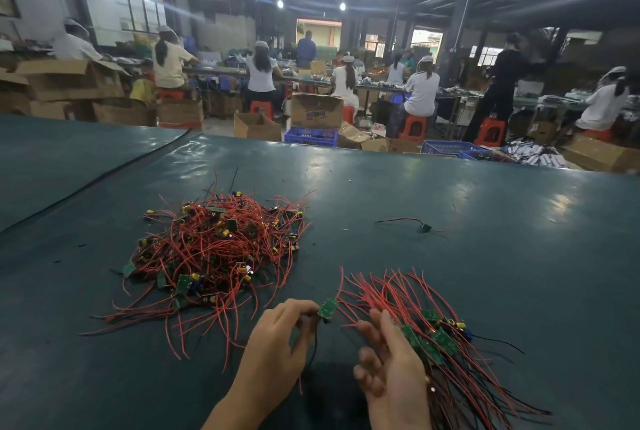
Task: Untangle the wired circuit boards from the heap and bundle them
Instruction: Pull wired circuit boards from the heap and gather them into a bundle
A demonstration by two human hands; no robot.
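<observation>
1. Done so far: a sorted bundle of green circuit boards with red wires (438,339) lies on the right of the dark green table mat (502,256). Its boards sit close together and its wires fan outward.
2. In hand: the left hand (277,343) pinches a small green circuit board (327,308) at its fingertips, just left of the bundle.
3. The right hand (391,370) sits against the bundle's near side, fingers loosely spread. Whether it grips the wires, I cannot tell.
4. Left to do: the tangled heap of red-wired boards (214,249) looks far larger than the bundle, so most of the work likely remains. A stray wired board (424,227) lies well apart.
5. Room: a bare strip separates the heap from the bundle. Open mat stretches beyond both, and the table's far edge (346,149) is distant.
</observation>
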